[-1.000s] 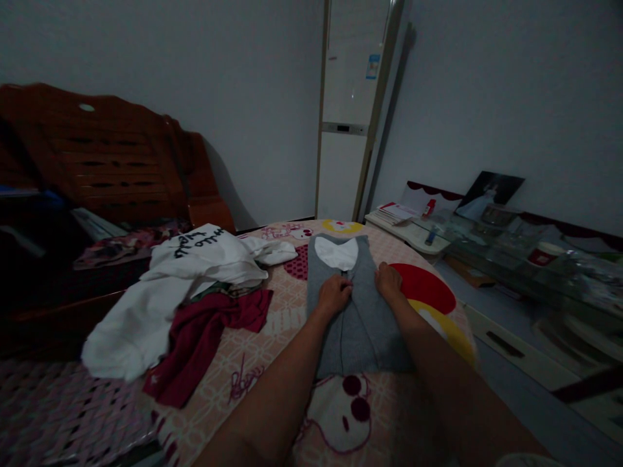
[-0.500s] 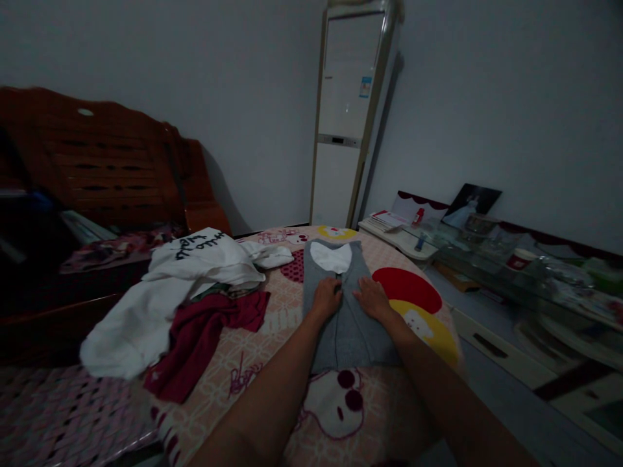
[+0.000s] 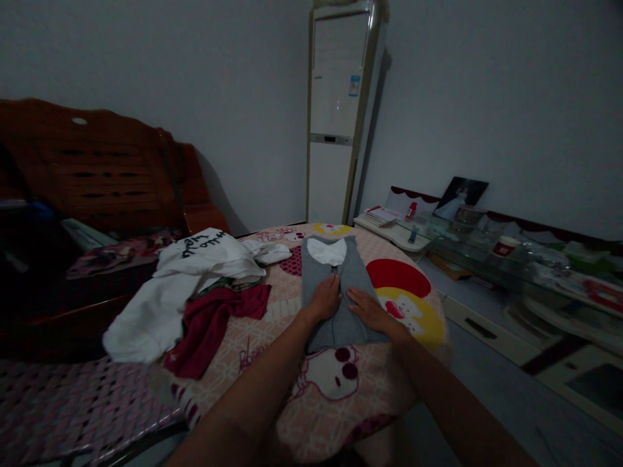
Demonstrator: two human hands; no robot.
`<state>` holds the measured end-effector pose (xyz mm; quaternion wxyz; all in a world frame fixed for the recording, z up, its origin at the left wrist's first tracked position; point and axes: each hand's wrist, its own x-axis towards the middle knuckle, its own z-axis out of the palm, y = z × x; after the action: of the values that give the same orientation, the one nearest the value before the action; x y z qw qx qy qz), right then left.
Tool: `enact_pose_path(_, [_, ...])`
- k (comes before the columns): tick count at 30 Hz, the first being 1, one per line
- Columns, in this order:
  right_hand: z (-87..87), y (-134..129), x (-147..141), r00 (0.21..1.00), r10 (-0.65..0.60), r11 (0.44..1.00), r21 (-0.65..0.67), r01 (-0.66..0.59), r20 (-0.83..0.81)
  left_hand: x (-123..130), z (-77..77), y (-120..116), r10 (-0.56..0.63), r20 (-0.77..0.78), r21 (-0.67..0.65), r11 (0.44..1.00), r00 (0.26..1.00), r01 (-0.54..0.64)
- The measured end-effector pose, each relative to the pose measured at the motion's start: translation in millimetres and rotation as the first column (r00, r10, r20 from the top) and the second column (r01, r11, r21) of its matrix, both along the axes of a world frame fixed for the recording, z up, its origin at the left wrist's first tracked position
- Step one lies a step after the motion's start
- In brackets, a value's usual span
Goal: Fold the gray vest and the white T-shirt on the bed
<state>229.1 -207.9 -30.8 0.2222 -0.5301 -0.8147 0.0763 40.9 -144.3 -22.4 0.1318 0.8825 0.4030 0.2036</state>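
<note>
A grey garment with a white inner part at its neck lies flat on the patterned tablecloth. My left hand rests on the middle of the garment beside its front seam, fingers extended and close together. To the right of that seam, my right hand lies on the grey cloth with its fingers spread. Neither hand lifts any fabric. Left of the garment, a white top with black lettering is heaped beside a dark red garment.
A wooden bench stands at the left, above a woven seat. A tall air conditioner is behind the table. At the right, a glass-topped cabinet holds a paper cup, papers and a photo.
The view has shifted, with the table contents lying a little higher. My left fingers look straighter on the cloth, and my right hand has moved slightly down the garment.
</note>
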Motion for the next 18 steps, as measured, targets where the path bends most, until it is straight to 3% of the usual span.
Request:
enact_pose_path(5, [11.2,-48.1,19.0,0.969,0.083,0.993,-0.068,-0.102,-0.233,-21.6,25.2,-26.7,-0.021,-0.135,-0.153,0.988,0.991,0.000])
enact_pose_path(9, [17.7,-72.2,27.0,0.964,0.098,0.976,-0.164,-0.142,-0.246,-48.3,45.5,-55.8,-0.103,-0.202,-0.254,0.966,0.974,0.050])
enact_pose_path(12, [16.3,-82.0,26.2,0.973,0.144,0.977,-0.128,-0.169,-0.181,-57.8,48.1,-86.1,-0.142,-0.267,-0.248,0.966,0.953,0.074])
enact_pose_path(18, [6.3,-92.1,13.2,0.993,0.102,0.994,0.047,-0.099,-0.063,-47.5,39.4,-131.3,-0.010,-0.223,-0.097,0.995,0.975,-0.012])
